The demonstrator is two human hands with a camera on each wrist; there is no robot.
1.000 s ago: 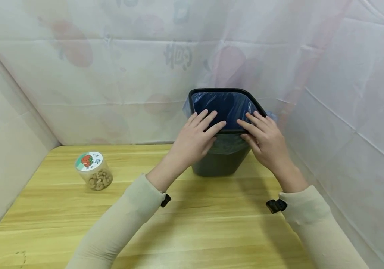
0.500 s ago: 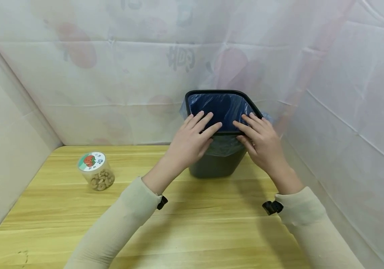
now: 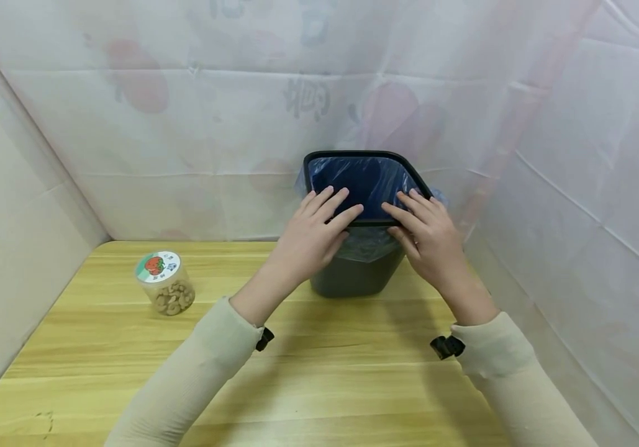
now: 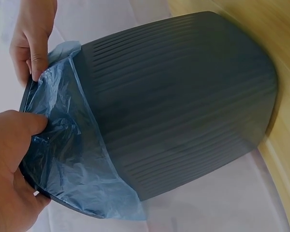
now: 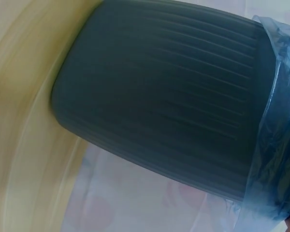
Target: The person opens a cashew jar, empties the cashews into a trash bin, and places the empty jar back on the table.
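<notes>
A dark grey trash can (image 3: 353, 276) stands upright on the table, its ribbed side filling much of the left wrist view. A thin blue plastic bag (image 4: 82, 169) lines it and folds down over the outside of the rim. My left hand (image 3: 308, 233) holds the rim at the near left, thumb outside on the bag and fingers reaching over inside. At the near right corner my right hand (image 3: 428, 236) grips the rim in the same way. The right wrist view shows the bag's overhang (image 5: 275, 145), with the right hand mostly out of frame.
A clear lidded jar (image 3: 165, 282) of cashew-like pieces stands at the left on the wooden table (image 3: 319, 385). Pale printed cloth (image 3: 230, 124) hangs close behind the can, and another cloth wall (image 3: 587, 205) rises at the right.
The can, both hands and arms have shifted slightly left in the head view, while the jar has shifted slightly right. Both hands stay at the rim.
</notes>
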